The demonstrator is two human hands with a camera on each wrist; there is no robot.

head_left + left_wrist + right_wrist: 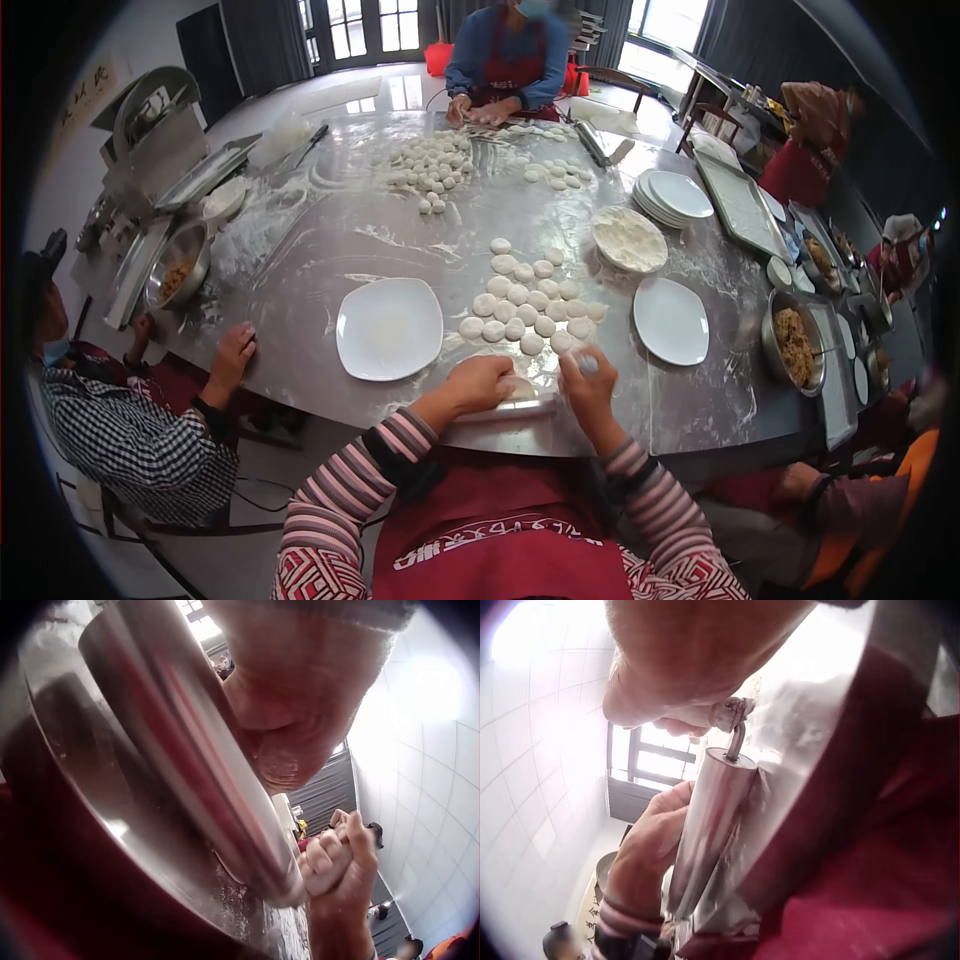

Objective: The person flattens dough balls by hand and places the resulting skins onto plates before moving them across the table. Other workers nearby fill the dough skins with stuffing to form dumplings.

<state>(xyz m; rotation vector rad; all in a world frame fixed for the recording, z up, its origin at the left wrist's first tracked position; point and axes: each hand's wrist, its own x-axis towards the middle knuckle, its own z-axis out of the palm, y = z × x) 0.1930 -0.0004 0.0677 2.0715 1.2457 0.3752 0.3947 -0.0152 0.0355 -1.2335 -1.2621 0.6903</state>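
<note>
My right hand (589, 388) grips the handle of a steel roller (508, 409) at the table's near edge. A bent metal rod joins that handle to the roller (712, 825) in the right wrist view. On the roller's far side, the fingers of my left hand (480, 383) pinch a pale dough wrapper (521, 388), partly hidden by the hand. The left wrist view has the roller (180, 750) below my left hand (300, 705), with my right fist (336, 874) at its far end. Several floured dough discs (518, 294) lie just beyond both hands.
White plates stand left (389, 330) and right (671, 322) of the discs. Behind them is a bowl of flour (629, 240). A filling bowl (794, 345) sits far right. People work around the table, one seated at left (140, 430). More dough pieces (432, 163) lie across.
</note>
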